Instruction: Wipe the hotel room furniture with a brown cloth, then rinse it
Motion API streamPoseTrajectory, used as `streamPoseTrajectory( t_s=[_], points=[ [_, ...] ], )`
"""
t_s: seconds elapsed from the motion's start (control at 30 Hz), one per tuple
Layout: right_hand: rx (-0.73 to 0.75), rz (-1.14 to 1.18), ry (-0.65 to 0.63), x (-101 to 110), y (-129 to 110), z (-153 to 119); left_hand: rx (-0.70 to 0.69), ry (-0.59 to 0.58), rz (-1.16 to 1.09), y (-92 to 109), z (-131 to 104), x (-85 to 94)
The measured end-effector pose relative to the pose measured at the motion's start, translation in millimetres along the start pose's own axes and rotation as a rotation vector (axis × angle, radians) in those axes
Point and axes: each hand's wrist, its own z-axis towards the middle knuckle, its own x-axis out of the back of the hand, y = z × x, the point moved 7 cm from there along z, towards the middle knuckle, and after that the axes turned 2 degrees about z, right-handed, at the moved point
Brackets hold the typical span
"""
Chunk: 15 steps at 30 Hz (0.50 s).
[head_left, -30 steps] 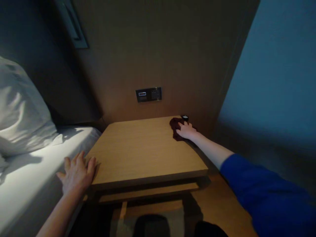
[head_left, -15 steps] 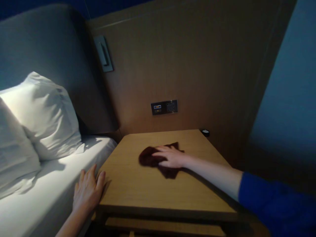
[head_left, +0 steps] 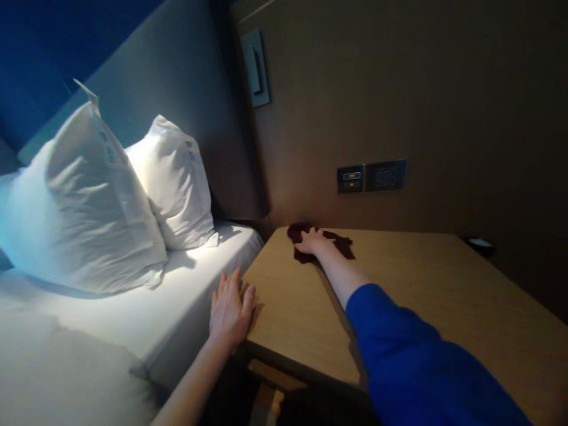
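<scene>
A dark red cloth (head_left: 344,245) lies bunched on the wooden bedside table (head_left: 399,296), near its back left corner. My right hand (head_left: 313,241) holds the cloth down against the tabletop, its fingers bent and somewhat spread over the fabric. The blue sleeve of that arm reaches across the table's front. At the left edge of the tabletop is my left hand (head_left: 229,310), with nothing in it and its fingers stretched out. Part of the cloth is hidden under my right hand.
Left of the table stands a bed with a white sheet (head_left: 195,290) and upright white pillows (head_left: 177,183). A padded headboard (head_left: 186,89) rises behind them. The wood wall holds a socket panel (head_left: 371,176) and a lamp fixture (head_left: 256,68). A small dark round object (head_left: 480,245) is beyond the table's back right corner.
My right hand has slid the cloth from the middle of the tabletop to the back left corner. The view has turned left, showing more of the bed. My left hand stays at the table's edge.
</scene>
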Motion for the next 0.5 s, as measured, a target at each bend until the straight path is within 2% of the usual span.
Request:
streamPoseTrajectory(
  t_s=[0.07, 0.13, 0.2, 0.27, 0.33, 0.4, 0.5],
  points=[
    [0.149, 0.009, -0.031, -16, -53, -1, -0.005, 0.006, -0.006, 0, 0, -0.4],
    [0.278, 0.005, -0.050, -30, -91, -14, -0.006, 0.023, -0.009, 1, 0, -0.8],
    [0.410, -0.004, -0.065, -42, -117, -41, 0.004, 0.059, -0.013, -1, 0, 0.1],
    [0.544, -0.014, -0.098, -53, -132, -79, 0.019, 0.103, -0.021, -3, -1, 2.1],
    [0.665, -0.016, -0.142, -58, -137, -123, 0.038, 0.152, -0.030, -7, -3, 5.3],
    [0.736, -0.007, -0.160, -56, -128, -164, 0.055, 0.209, -0.035, -9, -6, 9.9],
    [0.727, 0.005, -0.129, -42, -87, -213, 0.059, 0.255, -0.061, -9, -9, 14.9]
  ],
)
